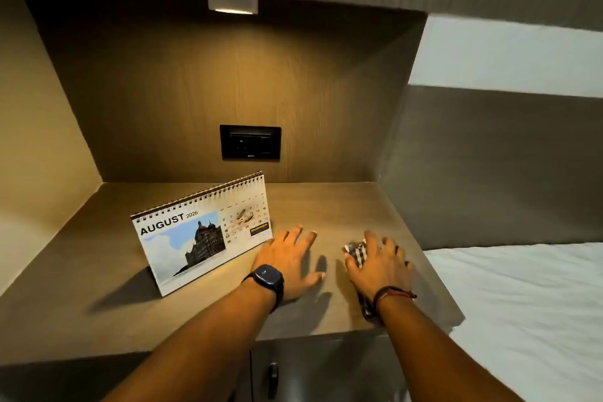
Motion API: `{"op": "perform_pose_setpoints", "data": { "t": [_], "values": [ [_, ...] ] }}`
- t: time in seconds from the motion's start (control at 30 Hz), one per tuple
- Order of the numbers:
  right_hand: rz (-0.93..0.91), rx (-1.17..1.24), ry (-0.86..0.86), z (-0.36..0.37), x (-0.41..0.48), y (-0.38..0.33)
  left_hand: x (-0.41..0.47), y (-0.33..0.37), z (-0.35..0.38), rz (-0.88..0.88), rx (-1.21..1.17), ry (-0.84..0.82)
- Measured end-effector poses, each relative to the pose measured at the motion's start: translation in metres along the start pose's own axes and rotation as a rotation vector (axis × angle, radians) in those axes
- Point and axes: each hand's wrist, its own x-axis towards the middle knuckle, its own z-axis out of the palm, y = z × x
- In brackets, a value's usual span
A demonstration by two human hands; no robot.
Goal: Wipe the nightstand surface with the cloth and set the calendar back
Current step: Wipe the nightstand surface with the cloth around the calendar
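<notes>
A spiral-bound desk calendar (195,235) showing AUGUST 2026 stands upright on the left half of the wooden nightstand top (107,313). My left hand (288,266), with a dark watch on its wrist, lies flat with fingers spread just right of the calendar, holding nothing. My right hand (380,266) presses down on a checked cloth (356,251) near the right edge of the surface. The cloth is bunched under the palm; a strip of it shows by the wrist.
A black socket plate (250,142) sits in the back panel, with a small lamp (232,3) under the overhead cabinet. A bed with white sheets (522,303) adjoins the right side. A cabinet door handle (273,378) is below the front edge.
</notes>
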Motion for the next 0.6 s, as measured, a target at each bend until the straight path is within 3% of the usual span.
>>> {"op": "perform_pose_setpoints", "data": {
  "t": [0.1,0.3,0.4,0.6],
  "values": [
    [0.078,-0.004,-0.041,0.017,-0.002,0.009,-0.004,-0.006,0.021,-0.002,0.028,-0.068],
    [0.111,0.045,0.087,0.032,0.001,0.005,-0.012,-0.021,0.036,0.024,0.05,-0.053],
    [0.127,0.26,0.16,0.033,0.002,-0.016,-0.013,-0.028,0.02,0.044,0.039,-0.02],
    [0.19,0.823,0.291,0.027,0.002,-0.11,0.008,-0.076,-0.081,0.152,0.114,0.274]
  ]
}}
